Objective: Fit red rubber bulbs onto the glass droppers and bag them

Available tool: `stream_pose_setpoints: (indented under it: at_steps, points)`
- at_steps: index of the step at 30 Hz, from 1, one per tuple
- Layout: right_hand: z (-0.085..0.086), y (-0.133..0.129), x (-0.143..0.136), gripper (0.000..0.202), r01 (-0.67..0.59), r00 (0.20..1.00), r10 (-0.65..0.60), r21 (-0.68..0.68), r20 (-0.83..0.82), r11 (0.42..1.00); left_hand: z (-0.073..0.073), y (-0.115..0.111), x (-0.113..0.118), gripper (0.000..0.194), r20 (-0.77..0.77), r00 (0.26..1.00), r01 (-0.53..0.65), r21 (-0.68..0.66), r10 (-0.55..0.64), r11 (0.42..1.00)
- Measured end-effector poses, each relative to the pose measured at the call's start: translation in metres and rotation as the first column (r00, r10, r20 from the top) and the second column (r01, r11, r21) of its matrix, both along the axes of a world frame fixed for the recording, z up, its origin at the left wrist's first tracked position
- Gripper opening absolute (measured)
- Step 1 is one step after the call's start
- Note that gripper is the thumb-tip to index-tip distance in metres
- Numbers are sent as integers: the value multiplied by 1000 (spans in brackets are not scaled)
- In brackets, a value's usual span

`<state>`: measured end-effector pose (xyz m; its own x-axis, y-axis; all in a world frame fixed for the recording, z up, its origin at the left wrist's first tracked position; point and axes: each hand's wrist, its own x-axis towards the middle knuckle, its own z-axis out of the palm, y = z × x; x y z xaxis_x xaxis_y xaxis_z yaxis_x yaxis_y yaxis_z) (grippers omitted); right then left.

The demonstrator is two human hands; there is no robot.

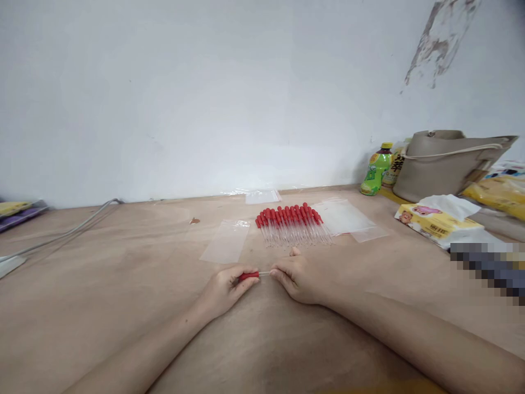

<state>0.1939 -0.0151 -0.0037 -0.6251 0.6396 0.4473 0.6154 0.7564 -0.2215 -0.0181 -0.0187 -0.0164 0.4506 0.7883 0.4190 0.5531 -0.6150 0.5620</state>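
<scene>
Low over the table, my left hand (227, 287) is closed around the red rubber bulb (249, 276) of a dropper. My right hand (297, 276) pinches the thin clear tube (264, 273) that runs from the bulb, so both hands hold the same dropper. The tube's far end is hidden by my right fingers. Just beyond my hands lies a pile of droppers (291, 221), their red bulbs pointing to the wall and clear tubes toward me. A clear plastic bag (226, 241) lies flat left of the pile, and more clear bags (346, 216) lie to its right.
Another clear bag (262, 197) rests by the wall. At right stand a green bottle (374, 171), a grey bag (438, 169) and a yellow tissue pack (437, 221). A grey cable (88, 216) crosses the left side of the wooden table (102, 284).
</scene>
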Motion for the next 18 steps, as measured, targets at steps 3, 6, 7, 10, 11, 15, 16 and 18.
stream_pose_setpoints:
  at_steps: [3,6,7,10,11,15,16,18]
  points:
    - [1,0,1,22,-7,1000,8,34,-19,999,1,0,1,17,-14,1000,15,32,-14,999]
    - [2,-2,0,19,-35,999,36,119,-6,992,3,-2,3,18,-52,997,63,86,-59,994]
    - [1,-2,0,19,-39,999,38,146,7,989,4,-2,3,18,-60,996,76,104,-70,992]
    - [1,0,1,21,1,1000,-4,205,16,979,7,2,-1,24,-80,996,51,206,-35,977]
    - [0,2,3,21,31,999,-32,213,2,977,7,5,-4,29,-98,995,7,251,18,968]
    - [-1,17,18,20,220,969,-196,164,-152,962,2,26,-26,44,-261,900,-255,330,348,909]
    - [-2,23,24,19,270,948,-239,129,-211,954,-1,32,-32,47,-318,865,-297,302,389,906]
    - [-4,36,36,17,341,893,-310,43,-325,939,-5,40,-44,51,-430,814,-329,215,392,920]
